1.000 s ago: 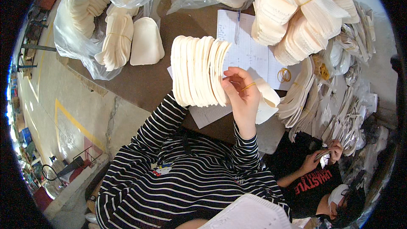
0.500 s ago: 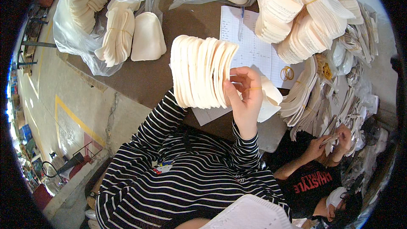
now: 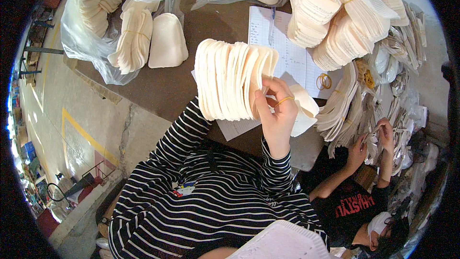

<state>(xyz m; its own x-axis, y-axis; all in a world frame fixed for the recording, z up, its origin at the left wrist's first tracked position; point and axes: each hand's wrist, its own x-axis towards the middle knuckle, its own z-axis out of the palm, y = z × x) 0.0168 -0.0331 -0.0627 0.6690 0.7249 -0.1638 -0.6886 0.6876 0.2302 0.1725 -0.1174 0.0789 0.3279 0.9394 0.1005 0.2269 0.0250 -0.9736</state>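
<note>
A fanned stack of cream insoles (image 3: pixel 227 80) is held up over the brown table. My right hand (image 3: pixel 279 115) pinches the insoles at the stack's right end between thumb and fingers, and a yellow rubber band (image 3: pixel 286 100) loops round its fingers. My left forearm in its striped sleeve (image 3: pixel 184 120) runs up behind the stack's left end; the hand itself is hidden there. Just right of my right hand lie a few loose pale insoles (image 3: pixel 304 111). Under the stack is a sheet of paper (image 3: pixel 235 129), mostly covered.
Banded insole bundles (image 3: pixel 352 24) are piled at far right, beside an open notebook (image 3: pixel 292 52) with a pen and rubber bands (image 3: pixel 324 81). A plastic bag (image 3: pixel 88 43) of insoles, a bundle (image 3: pixel 133 38) and a small stack (image 3: pixel 168 41) sit far left. A co-worker's hands (image 3: pixel 371 144) work at lower right.
The right end of the stack has fanned wider, its insoles spreading rightward and bending under my right hand's fingers. The co-worker's hands have shifted and moved apart.
</note>
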